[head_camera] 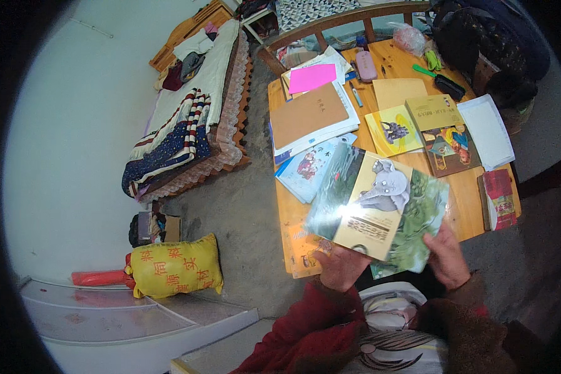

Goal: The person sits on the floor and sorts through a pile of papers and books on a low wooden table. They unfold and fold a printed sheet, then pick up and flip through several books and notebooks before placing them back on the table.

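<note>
A picture book with an elephant on its cover point(387, 187) is held in the air above the near edge of the wooden table point(470, 201). My right hand point(449, 257) grips its lower right corner, thumb on top. My left hand point(343, 267) supports the lower left edge from below, its fingers partly hidden. Under the book's left side lie a light blue book point(306, 166) and an orange book point(306, 252). Beyond it lie a yellow book point(395, 131) and a thicker tan book point(444, 135). Glare whitens part of the elephant cover.
Left on the table is a stack of papers and books with a brown cover point(308, 117) and a pink sheet point(312, 78). A pink case point(366, 66), a black brush point(449, 88), white paper point(486, 131) and a red book point(500, 198) lie around. A yellow sack point(177, 266) stands on the floor.
</note>
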`<action>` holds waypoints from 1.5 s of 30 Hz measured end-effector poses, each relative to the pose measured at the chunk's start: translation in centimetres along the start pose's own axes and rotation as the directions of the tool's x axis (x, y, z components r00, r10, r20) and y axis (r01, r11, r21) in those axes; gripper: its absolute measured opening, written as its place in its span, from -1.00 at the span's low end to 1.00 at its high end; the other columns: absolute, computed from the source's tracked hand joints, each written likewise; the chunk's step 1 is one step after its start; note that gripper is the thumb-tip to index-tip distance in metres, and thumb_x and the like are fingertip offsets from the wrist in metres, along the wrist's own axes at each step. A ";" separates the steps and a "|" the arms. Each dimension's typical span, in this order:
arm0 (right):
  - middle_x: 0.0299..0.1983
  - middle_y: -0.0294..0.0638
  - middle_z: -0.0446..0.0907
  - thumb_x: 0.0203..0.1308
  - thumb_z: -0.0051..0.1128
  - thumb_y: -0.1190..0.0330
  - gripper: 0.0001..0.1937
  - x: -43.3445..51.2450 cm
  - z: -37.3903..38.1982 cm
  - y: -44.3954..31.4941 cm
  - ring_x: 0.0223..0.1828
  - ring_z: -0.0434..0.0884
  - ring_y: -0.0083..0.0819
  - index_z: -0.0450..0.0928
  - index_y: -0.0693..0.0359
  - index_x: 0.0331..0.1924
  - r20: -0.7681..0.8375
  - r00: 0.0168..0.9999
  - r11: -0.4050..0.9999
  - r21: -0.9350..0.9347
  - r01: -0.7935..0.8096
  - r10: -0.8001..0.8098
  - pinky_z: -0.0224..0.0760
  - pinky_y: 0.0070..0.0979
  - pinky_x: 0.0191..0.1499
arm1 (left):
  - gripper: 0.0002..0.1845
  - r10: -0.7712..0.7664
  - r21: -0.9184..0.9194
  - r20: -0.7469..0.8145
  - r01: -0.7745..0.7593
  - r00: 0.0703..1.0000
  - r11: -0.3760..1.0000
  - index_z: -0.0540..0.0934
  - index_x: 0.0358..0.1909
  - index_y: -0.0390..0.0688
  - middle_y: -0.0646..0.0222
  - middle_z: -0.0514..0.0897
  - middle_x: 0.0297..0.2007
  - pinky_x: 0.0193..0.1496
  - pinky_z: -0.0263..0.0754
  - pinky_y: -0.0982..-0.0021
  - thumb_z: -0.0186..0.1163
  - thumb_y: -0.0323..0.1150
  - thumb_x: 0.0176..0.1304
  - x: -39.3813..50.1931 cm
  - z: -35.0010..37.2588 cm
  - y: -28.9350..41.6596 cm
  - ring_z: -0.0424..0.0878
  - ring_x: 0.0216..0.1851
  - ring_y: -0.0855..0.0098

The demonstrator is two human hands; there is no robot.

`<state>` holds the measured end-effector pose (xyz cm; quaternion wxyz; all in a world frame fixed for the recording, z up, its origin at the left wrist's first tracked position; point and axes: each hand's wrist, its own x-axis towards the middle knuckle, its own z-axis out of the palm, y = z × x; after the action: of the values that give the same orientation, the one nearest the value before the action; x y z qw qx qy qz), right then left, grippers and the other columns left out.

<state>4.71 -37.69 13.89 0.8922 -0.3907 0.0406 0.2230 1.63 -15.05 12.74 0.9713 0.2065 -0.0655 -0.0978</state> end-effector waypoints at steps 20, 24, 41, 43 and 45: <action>0.41 0.07 0.23 0.35 -0.23 -0.26 -0.17 4.8 -6.5 -5.3 0.41 0.28 -0.09 0.08 0.24 0.45 0.278 0.955 0.881 0.471 -0.039 -0.106 0.15 -0.10 0.42 | -0.28 -0.335 -0.220 -0.001 0.327 0.942 0.919 0.15 0.45 -0.16 0.14 0.35 0.36 0.32 0.30 0.00 -0.24 0.16 0.46 -0.3 -3.4 0.4 0.40 0.30 0.10; 0.33 -0.03 0.35 0.49 -0.21 0.00 -0.39 4.3 -6.8 -0.9 0.33 0.41 -0.20 0.09 0.17 0.45 -0.028 0.997 0.937 0.344 -0.058 0.072 0.32 -0.12 0.32 | -0.32 -0.369 0.048 -0.071 0.372 0.927 0.927 0.11 0.46 -0.16 0.14 0.32 0.36 0.33 0.30 0.00 -0.07 0.01 0.46 -0.7 -2.8 -0.7 0.37 0.32 0.14; 0.13 -0.15 0.54 0.42 -0.05 0.41 -0.52 2.8 -6.8 1.2 0.09 0.57 -0.46 0.20 0.27 0.37 -0.105 0.994 0.981 -0.195 0.003 -0.024 0.47 -0.49 0.12 | -0.34 -0.176 0.555 -0.456 0.433 0.872 0.710 0.12 0.45 -0.27 0.17 0.32 0.34 0.37 0.16 0.33 0.09 -0.44 0.36 -2.3 -4.4 0.0 0.24 0.39 0.31; 0.11 -0.15 0.55 0.42 -0.06 0.42 -0.52 2.7 -7.6 1.0 0.07 0.58 -0.48 0.21 0.27 0.37 -0.176 0.983 0.964 -0.247 -0.096 0.053 0.48 -0.51 0.09 | -0.34 -0.072 0.682 -0.476 0.419 0.877 0.599 0.13 0.44 -0.31 0.09 0.31 0.35 0.38 0.14 0.31 0.07 -0.43 0.33 -2.3 -4.3 -0.1 0.21 0.41 0.27; 0.09 -0.16 0.57 0.42 -0.06 0.42 -0.52 2.6 -8.2 0.8 0.04 0.60 -0.49 0.21 0.27 0.37 -0.246 0.965 0.946 -0.281 -0.161 0.091 0.50 -0.54 0.06 | -0.31 -0.068 0.628 -0.542 0.458 0.837 0.629 0.10 0.47 -0.28 0.17 0.29 0.36 0.38 0.15 0.33 0.10 -0.47 0.34 -2.2 -4.4 -0.4 0.17 0.42 0.31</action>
<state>7.54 -42.13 7.06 0.7960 -0.5406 0.1344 0.2366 0.17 -13.25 8.35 0.7623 0.6049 0.1696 -0.1556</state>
